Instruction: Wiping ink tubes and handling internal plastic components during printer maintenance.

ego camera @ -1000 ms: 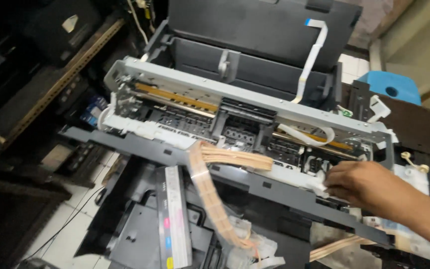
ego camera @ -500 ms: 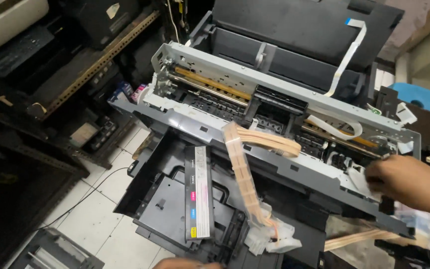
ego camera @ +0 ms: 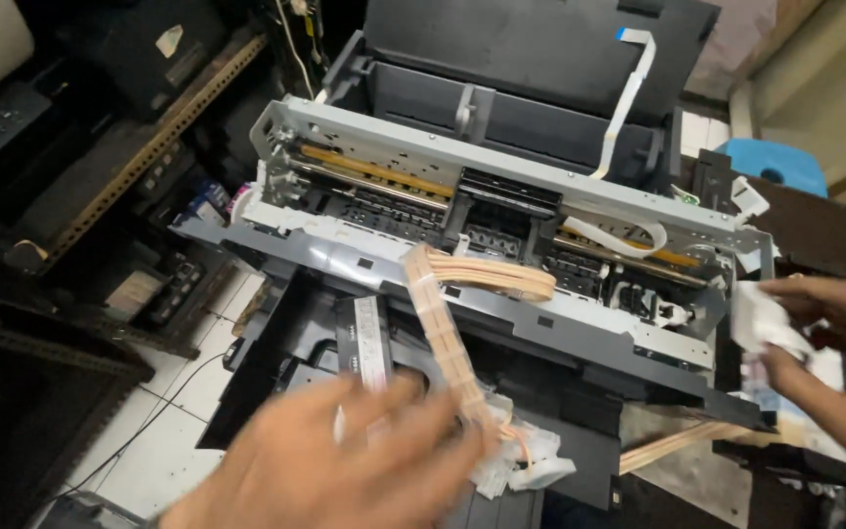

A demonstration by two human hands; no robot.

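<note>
Opened printer: right hand, at its right end, clenched on white tissue; left hand, before it, blurred, spread empty. Best wiped gently, clear of ink tubes.

The left hand comes up from the lower edge of the view, blurred, palm down, its fingers spread loosely and pointing up and to the right; whether it holds anything cannot be told. The right hand enters from the right edge with the forearm running off toward the lower right corner. Its fingers are curled leftward, thumb below, pinched on something white.
</note>
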